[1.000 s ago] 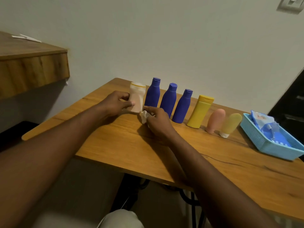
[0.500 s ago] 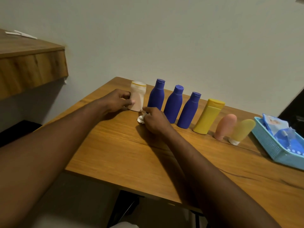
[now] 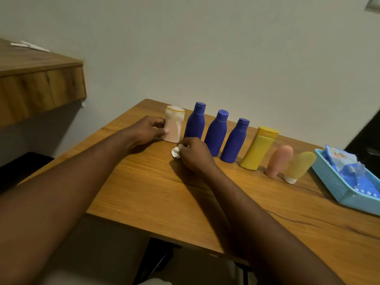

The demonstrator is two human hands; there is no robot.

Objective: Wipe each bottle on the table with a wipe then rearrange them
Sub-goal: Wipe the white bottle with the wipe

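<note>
- Left hand (image 3: 151, 130) fingers curl round the pale bottle (image 3: 174, 126), upright at the row's left end on the table (image 3: 156, 192).
- Right hand (image 3: 194, 154) pinches the crumpled wipe (image 3: 176, 152) just beside it.
- Light, smooth plastic, likely tippy; best held at mid-body.

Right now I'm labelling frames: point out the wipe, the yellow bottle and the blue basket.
wipe (image 3: 175, 152): head view, its exposed crumpled end.
yellow bottle (image 3: 257, 150): head view, middle of its body.
blue basket (image 3: 333, 186): head view, its near wall.
</note>
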